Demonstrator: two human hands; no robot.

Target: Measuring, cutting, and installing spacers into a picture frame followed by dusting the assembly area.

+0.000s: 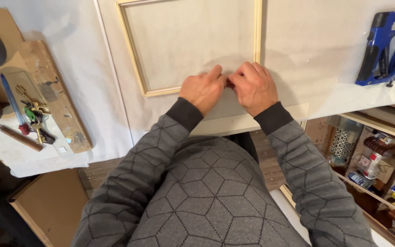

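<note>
Grey sleeves lead to both hands: left hand (pixel 203 91) and right hand (pixel 252 88) pinch canvas (pixel 193 36) at wooden frame (pixel 161 90) edge (fingertips touching); blue staple gun (pixel 385 48) well right.

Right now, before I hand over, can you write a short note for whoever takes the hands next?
Left hand: fingertips pinching the unprimed beige canvas cloth at the lower edge of the pale wooden stretcher frame.
Right hand: pinching the same fold, touching the left.
The frame lies flat on the cloth on the white table.
The blue staple gun lies untouched at far right, out of both hands.
A bunch of keys and a wooden-handled tool lie far left.
Done: cloth gathered at the bottom bar.
Left: no staples can be seen along that edge.
</note>
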